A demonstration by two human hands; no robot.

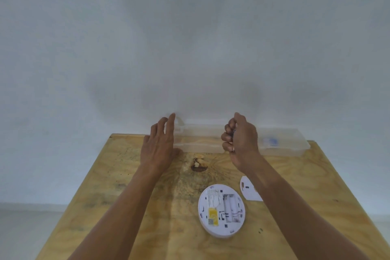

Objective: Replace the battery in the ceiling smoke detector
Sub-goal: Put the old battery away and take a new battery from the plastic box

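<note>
White smoke detector point(221, 210), back up, battery bay exposed

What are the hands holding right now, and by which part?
The right hand is curled around something small and dark, mostly hidden by its fingers, so what it is and where it is gripped cannot be told. The left hand is open and holds nothing.

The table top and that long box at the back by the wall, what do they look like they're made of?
The table top looks like bare plywood: yellowish, with swirling grain, dark stains and a chipped knot hole. No gloss shows, so probably unvarnished. The long box looks like clear, slightly frosted plastic: the wood shows through it.
</note>
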